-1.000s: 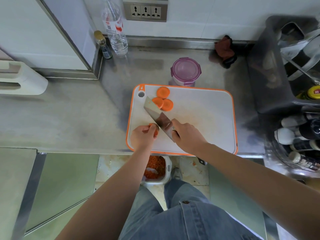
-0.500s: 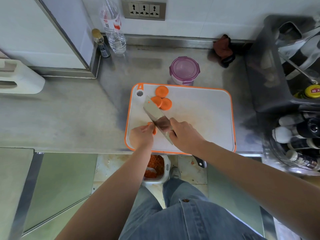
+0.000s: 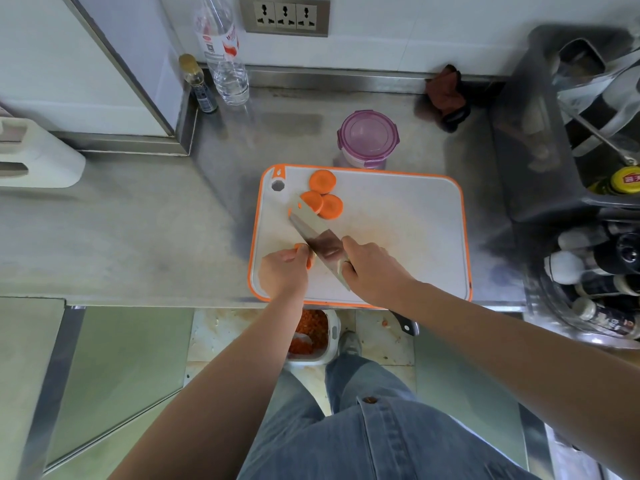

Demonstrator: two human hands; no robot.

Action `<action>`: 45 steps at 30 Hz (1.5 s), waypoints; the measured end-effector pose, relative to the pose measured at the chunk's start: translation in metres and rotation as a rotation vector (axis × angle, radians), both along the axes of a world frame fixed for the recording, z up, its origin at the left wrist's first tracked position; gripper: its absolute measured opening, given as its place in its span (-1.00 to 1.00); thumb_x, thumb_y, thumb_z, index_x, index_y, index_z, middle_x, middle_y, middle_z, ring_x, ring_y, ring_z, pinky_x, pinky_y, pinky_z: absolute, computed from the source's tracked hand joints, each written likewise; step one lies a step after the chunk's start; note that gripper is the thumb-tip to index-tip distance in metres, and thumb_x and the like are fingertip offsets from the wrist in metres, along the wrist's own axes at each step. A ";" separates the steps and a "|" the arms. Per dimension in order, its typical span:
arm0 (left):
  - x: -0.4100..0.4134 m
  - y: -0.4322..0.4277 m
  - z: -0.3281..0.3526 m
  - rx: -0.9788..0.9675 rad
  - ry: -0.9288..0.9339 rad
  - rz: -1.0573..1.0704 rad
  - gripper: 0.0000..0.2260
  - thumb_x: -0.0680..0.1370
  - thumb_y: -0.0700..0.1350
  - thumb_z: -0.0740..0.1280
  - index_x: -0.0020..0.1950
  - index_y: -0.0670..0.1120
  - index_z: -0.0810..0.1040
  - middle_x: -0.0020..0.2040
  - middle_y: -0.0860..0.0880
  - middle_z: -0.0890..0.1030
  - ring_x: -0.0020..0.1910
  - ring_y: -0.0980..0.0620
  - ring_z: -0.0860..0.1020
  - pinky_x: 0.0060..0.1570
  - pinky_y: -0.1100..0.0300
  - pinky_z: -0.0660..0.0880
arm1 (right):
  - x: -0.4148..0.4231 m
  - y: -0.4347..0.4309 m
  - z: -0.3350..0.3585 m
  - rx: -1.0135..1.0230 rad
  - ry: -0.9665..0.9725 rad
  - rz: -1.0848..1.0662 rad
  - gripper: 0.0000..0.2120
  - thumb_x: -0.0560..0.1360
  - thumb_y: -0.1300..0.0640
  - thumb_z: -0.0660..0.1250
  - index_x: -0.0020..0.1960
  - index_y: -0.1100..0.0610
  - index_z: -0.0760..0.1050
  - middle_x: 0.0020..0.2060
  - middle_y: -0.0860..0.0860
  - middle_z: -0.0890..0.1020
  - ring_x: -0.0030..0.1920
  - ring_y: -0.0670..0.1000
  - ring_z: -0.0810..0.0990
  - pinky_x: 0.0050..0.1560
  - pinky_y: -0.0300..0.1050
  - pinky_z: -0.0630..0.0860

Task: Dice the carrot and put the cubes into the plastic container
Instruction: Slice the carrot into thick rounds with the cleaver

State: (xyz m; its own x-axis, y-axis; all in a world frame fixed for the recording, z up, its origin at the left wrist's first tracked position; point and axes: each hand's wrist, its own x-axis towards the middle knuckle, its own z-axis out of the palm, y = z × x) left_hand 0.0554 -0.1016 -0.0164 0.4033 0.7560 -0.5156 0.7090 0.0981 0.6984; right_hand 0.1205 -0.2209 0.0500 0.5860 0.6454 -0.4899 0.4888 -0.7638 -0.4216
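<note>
just one head-worn wide-angle cam, looking steeply down, close over the grey steel table [image 3: 145, 237], own legs visible

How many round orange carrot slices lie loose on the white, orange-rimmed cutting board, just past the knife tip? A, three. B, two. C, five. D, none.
A: three round orange carrot slices lie clustered near the far left corner of the white, orange-rimmed cutting board, beyond the tip of the steel knife, apart from the small carrot piece that the left hand holds.
</note>
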 end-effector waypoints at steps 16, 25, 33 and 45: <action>0.007 0.000 0.000 -0.020 0.041 0.046 -0.80 0.53 -0.03 0.37 -0.12 -0.13 0.70 -0.21 -0.06 0.69 -0.24 0.00 0.60 -0.36 0.27 0.39 | 0.004 0.019 -0.027 0.027 0.070 -0.047 -0.94 0.60 0.20 0.10 0.05 0.17 0.28 -0.30 0.03 0.39 -0.35 0.00 0.40 -0.41 -0.13 0.30; 0.012 0.004 0.001 -0.021 0.090 0.047 -0.81 0.51 -0.03 0.39 -0.23 -0.10 0.65 -0.29 -0.03 0.64 -0.32 0.02 0.56 -0.42 0.30 0.34 | 0.002 0.027 -0.034 0.034 0.076 -0.050 -0.92 0.59 0.23 0.11 0.00 0.12 0.19 -0.31 0.03 0.36 -0.31 0.05 0.41 -0.42 -0.11 0.27; 0.010 0.001 0.007 -0.042 0.091 0.074 -0.76 0.50 -0.07 0.36 -0.37 -0.07 0.57 -0.40 -0.01 0.57 -0.40 0.03 0.50 -0.45 0.27 0.29 | 0.000 0.023 -0.030 0.030 0.028 -0.009 -0.94 0.61 0.20 0.10 0.02 0.11 0.20 -0.32 0.02 0.38 -0.34 0.02 0.40 -0.44 -0.14 0.25; 0.014 0.003 0.000 -0.054 0.094 0.048 -0.80 0.49 -0.04 0.38 -0.30 -0.10 0.62 -0.32 -0.07 0.64 -0.34 -0.01 0.55 -0.40 0.26 0.37 | 0.001 0.019 -0.048 0.031 0.020 0.010 -0.92 0.61 0.21 0.10 0.09 0.18 0.25 -0.31 0.06 0.42 -0.30 0.10 0.49 -0.43 -0.08 0.35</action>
